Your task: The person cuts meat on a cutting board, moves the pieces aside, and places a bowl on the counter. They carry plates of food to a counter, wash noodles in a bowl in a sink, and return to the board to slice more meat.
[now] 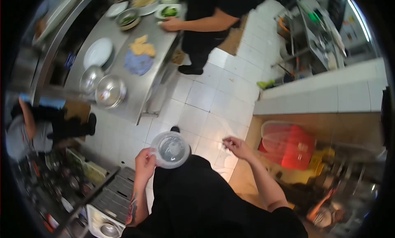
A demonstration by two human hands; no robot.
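Your left hand [145, 163] is closed on the rim of a clear plastic container [170, 149], gripping its left edge with fingers curled around it, and holding it out in front of your black-clothed body, above the white tiled floor [205, 102]; the container's round mouth faces the camera and it looks empty. Your right hand [236, 146] is just to the right of the container, not touching it, with the fingers loosely pinched together; something small and pale may sit between the fingertips, but you cannot tell what it is. Ahead of you a steel tabletop [144, 84] carries a white plate [98, 52], two upturned steel bowls [110, 91], a blue cloth [138, 63] with a yellow cloth [142, 46] lying against it, and, at the far end, bowls of greens [168, 11]. Another person in black stands at that far end, one hand [170, 24] resting on the tabletop beside the greens. A second person in a grey top [18, 137] is at your left. To your right, under a white tiled counter [329, 96], sits a red crate [294, 147] with a clear tub [275, 131] against it.
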